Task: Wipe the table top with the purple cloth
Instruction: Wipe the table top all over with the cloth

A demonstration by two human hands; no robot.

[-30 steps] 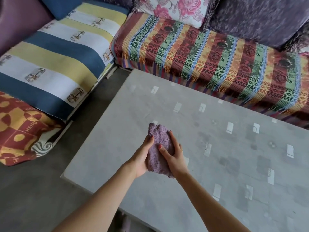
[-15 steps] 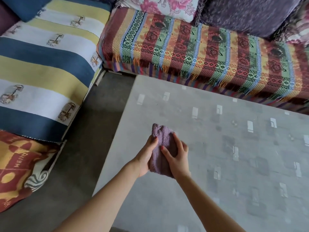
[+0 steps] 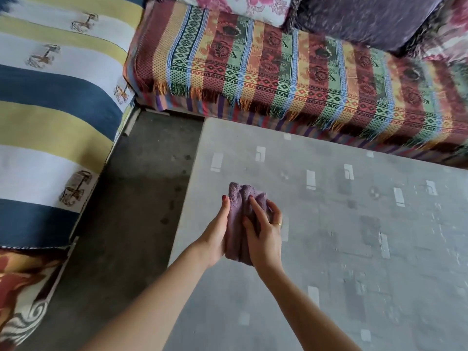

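Note:
A folded purple cloth point(image 3: 239, 219) is held between both hands above the grey table top point(image 3: 354, 249), near the table's left edge. My left hand point(image 3: 215, 236) presses against the cloth's left side with the fingers straight. My right hand point(image 3: 266, 236) lies over its right side, fingers curled onto it, a ring on one finger. Whether the cloth touches the table surface cannot be told. The table top is grey with pale rectangular marks.
A sofa with a multicoloured woven throw point(image 3: 291, 72) runs along the table's far edge. A seat with a blue, yellow and white striped cover point(image 3: 50, 110) stands at the left. Bare grey floor point(image 3: 131, 211) separates it from the table.
The view has shifted so that the table's left edge and far left corner sit nearer the hands. Both hands keep their hold on the cloth, and the right fingers have curled further over it.

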